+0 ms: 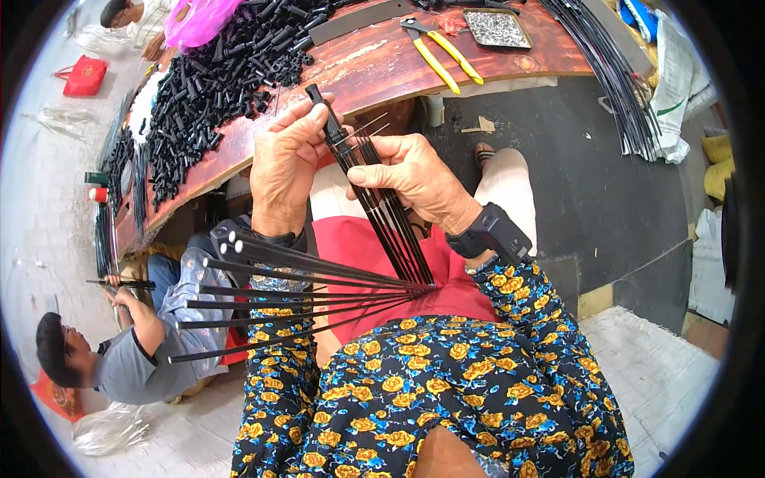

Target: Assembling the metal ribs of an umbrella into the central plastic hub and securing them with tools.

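Between my two hands, above my lap, is a black umbrella frame (395,243), its top end tilted up to the left. My left hand (279,171) pinches the black plastic part (323,111) at that top end. Just below, my right hand (418,177) closes thumb and fingers round the bunched ribs. A few thin bare wire ends (374,125) stick out by the right fingers. From the bunch's lower end, long black ribs (299,275) with white tips fan out to the left over my left forearm. My fingers hide part of the joint between them.
On the red-brown workbench (358,64) lie a heap of black plastic parts (227,80), yellow-handled cutters (442,54) and a tray (522,41) of small metal pieces. Black rods (610,72) hang over its right end. A co-worker (151,342) sits at left; another person is at far upper left.
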The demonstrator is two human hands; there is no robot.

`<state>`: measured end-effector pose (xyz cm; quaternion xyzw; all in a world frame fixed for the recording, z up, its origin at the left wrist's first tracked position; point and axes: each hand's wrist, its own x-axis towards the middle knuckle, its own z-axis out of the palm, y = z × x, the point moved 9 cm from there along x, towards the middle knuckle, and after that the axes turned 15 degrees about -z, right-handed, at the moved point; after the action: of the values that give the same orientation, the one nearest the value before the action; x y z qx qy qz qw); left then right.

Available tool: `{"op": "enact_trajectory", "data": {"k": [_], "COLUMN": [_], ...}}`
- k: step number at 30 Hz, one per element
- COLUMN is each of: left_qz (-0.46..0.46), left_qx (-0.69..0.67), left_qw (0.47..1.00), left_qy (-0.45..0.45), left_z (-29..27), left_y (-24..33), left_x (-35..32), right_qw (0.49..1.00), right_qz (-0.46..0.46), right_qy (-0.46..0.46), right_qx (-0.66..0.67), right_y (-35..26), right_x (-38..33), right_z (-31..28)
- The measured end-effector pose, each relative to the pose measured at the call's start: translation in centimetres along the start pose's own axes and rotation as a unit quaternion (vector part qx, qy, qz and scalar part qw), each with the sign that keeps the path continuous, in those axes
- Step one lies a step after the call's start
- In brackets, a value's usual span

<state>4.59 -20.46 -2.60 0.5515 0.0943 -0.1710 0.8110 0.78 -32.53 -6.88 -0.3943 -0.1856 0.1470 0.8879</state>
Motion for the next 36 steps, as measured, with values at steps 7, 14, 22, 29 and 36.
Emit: {"op": "enact_trajectory", "data": {"k": [7,14,22,29,36], "left_qz": [-0.004,-0.015,-0.021,0.002,0.016], "left_qx": [0.003,-0.026,-0.057,-0.09,-0.124], "left_qw": [1.0,0.997,0.992,0.984,0.972], "left_qy": [-0.028,-0.07,-0.109,-0.151,-0.2], "left_z": [0.5,0.4,0.3,0.4,0.5], "left_y": [-0.4,-1.1,-1.7,-2.0,-2.7], "left_x": [0.0,0.8,1.3,1.3,1.6], "right_qw": [1.0,0.999,0.999,0.999,0.999], "right_qz": [0.015,0.015,0.03,0.027,0.036], "right_qy": [0.002,0.013,0.005,-0.001,0.007], "right_qx": [0.015,0.031,0.027,0.032,0.035], "right_y": [0.4,0.7,0.6,0.4,0.4], "right_x": [-0.1,-0.1,-0.2,-0.2,-0.4], "right_z": [-0.3,-0.5,-0.6,-0.3,-0.5]}}
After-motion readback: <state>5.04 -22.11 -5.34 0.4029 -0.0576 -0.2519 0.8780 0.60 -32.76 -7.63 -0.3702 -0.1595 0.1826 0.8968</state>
